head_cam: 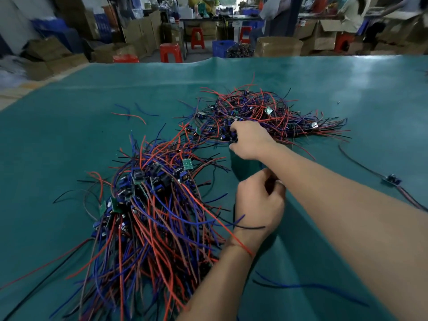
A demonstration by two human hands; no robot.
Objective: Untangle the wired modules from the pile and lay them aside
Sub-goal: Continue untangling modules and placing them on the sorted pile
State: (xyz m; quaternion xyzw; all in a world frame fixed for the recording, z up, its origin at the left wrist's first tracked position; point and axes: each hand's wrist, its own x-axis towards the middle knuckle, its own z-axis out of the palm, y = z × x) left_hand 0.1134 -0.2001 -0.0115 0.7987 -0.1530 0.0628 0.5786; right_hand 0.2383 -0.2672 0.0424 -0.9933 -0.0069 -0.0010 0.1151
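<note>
On the green surface (324,89) two heaps of wired modules lie apart: a tangled far pile (266,112) and a combed near bundle (150,205) whose red and blue leads run toward the person. The right hand (251,140) reaches into the far pile's near edge, its fingers (234,129) curled round a module there. The left hand (259,202) waits beside the near bundle, fingers loosely curled, and whether it pinches a wire I cannot tell. Likely the module must be drawn back and leftward. One separate module (391,179) lies off right.
</note>
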